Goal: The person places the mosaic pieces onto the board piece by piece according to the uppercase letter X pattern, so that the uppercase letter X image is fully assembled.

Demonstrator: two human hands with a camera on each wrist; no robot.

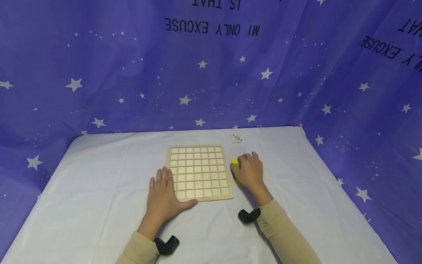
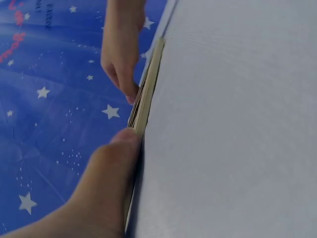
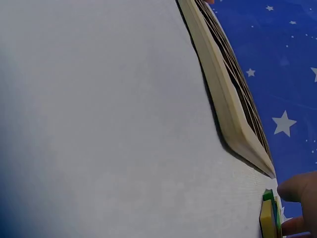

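Note:
A square wooden grid board lies on the white cloth, its cells bare. My left hand rests at its near left corner, fingers straight along the left side and thumb stretched along the front edge. In the left wrist view the thumb touches the board's rim. Beyond the board's right edge, my right hand bends its fingers over small yellow and green tiles. The right wrist view shows thumb and finger beside these tiles; whether they pinch one cannot be told.
A small card with a printed coloured grid lies behind the tiles, near the table's back edge. White cloth covers the table. A purple starry curtain hangs behind it. Black wrist-worn devices stick out at both sleeves.

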